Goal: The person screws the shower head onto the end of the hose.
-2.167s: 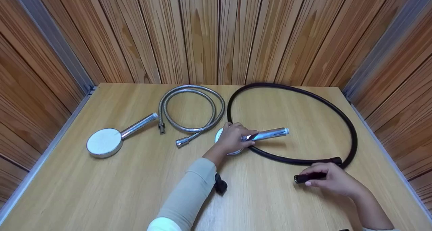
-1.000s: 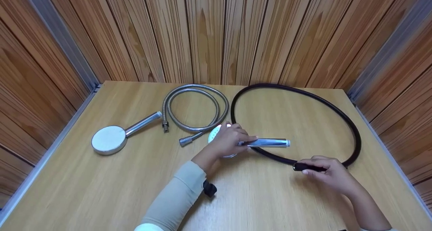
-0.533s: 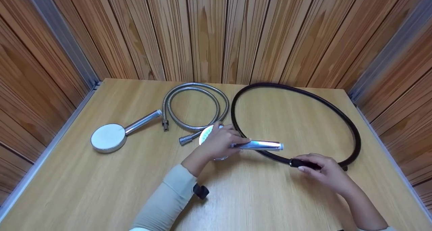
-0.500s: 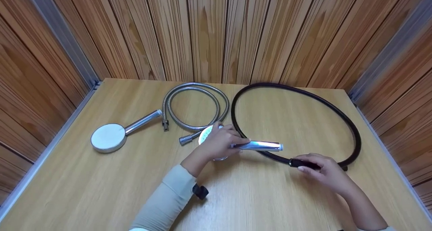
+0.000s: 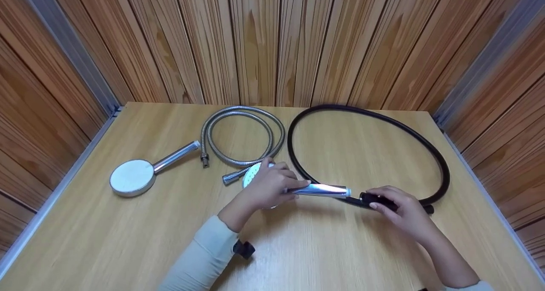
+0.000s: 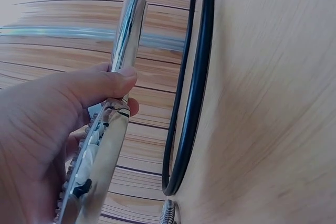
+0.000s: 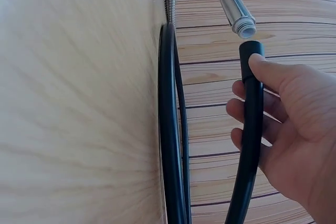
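From the head view, I see the left hand (image 5: 270, 186) holding a chrome shower head (image 5: 321, 190) near the middle of the surface (image 5: 170, 244), its grip closed around the neck, the round face to the left and the handle pointing right. Over to the right, the right hand (image 5: 402, 210) has its grip around one end of a black hose (image 5: 332, 107), that end facing the handle with a small gap between. The rest of the hose makes one big loop on the far right; its other end lies just beyond the right hand. Far and left of the loop sits a coiled metal hose (image 5: 241, 108), and farther left lies a second shower head (image 5: 132, 178), white face up. Wooden panels (image 5: 255, 48) stand at the far side.

From the left wrist, the thumb presses the shower head at its neck, and the whole piece is held clear of the surface.

From the right wrist, the handle's threaded end (image 7: 244, 27) is just beside the hose's collar (image 7: 251, 59), roughly in line but apart; the thumb lies on that collar.
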`<state>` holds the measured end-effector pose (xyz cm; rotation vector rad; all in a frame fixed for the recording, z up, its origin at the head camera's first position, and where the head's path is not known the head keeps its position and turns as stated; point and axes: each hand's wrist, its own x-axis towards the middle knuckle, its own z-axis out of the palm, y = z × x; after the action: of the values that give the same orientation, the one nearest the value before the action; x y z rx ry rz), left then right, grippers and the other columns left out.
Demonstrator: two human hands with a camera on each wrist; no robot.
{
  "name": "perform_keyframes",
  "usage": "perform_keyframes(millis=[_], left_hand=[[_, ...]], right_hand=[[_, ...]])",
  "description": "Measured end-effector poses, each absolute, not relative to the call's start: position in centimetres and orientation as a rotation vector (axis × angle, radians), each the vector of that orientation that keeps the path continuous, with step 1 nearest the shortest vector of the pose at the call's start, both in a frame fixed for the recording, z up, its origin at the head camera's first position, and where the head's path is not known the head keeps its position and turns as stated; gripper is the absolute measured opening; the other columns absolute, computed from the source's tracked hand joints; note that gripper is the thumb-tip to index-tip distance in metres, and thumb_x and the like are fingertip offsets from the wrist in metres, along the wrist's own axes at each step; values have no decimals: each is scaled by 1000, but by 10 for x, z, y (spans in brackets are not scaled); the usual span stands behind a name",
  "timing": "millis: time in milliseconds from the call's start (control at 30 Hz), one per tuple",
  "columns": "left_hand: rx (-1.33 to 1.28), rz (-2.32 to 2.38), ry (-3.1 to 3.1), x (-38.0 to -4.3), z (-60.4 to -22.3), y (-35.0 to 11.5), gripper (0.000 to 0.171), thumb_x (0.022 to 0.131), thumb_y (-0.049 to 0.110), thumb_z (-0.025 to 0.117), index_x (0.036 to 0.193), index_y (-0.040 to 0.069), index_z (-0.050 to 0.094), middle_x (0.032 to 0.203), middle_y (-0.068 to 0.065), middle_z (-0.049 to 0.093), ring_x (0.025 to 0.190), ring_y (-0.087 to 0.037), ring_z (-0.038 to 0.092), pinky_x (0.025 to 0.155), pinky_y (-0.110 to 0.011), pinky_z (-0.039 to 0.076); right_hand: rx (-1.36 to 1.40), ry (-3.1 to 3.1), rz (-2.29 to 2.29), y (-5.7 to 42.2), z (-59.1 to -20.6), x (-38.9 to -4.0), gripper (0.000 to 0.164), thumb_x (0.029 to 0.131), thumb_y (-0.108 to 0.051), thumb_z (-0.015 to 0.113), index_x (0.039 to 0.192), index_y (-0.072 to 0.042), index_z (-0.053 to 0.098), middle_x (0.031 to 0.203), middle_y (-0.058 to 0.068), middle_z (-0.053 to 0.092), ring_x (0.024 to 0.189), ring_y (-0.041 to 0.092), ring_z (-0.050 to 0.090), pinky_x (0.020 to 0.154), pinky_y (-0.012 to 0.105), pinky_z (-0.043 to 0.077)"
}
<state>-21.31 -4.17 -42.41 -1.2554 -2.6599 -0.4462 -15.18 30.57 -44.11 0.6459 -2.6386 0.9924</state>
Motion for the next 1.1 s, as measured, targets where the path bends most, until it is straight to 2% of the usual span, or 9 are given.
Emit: perform_keyframes(millis=[400,700,1100], left_hand=[[-1281,-456,-2637,-207,-427,-44,41,86,30,75,126,30,66,101,10,72,93,-12,52,92,-47,30],[-1265,-429,-2603,-203,-429,-38,40,86,31,76,125,31,67,100,11,72,92,-12,51,91,-48,30],[-1269,-358,-2634,-201,-423,-25,42,87,31,75,127,35,65,104,10,72,102,-14,53,96,-52,30]], right_hand=[[647,-2571,1103,302,-443,-154,34,80,0,77,110,-15,74,102,-3,70,94,10,64,79,13,47],[659,-2561,1097,297,-441,-155,31,79,-1,78,108,-14,75,100,-5,71,92,8,64,77,12,46],[738,-2542,1040,297,-442,-157,35,75,4,80,105,-14,77,98,-7,70,90,8,64,80,9,44]])
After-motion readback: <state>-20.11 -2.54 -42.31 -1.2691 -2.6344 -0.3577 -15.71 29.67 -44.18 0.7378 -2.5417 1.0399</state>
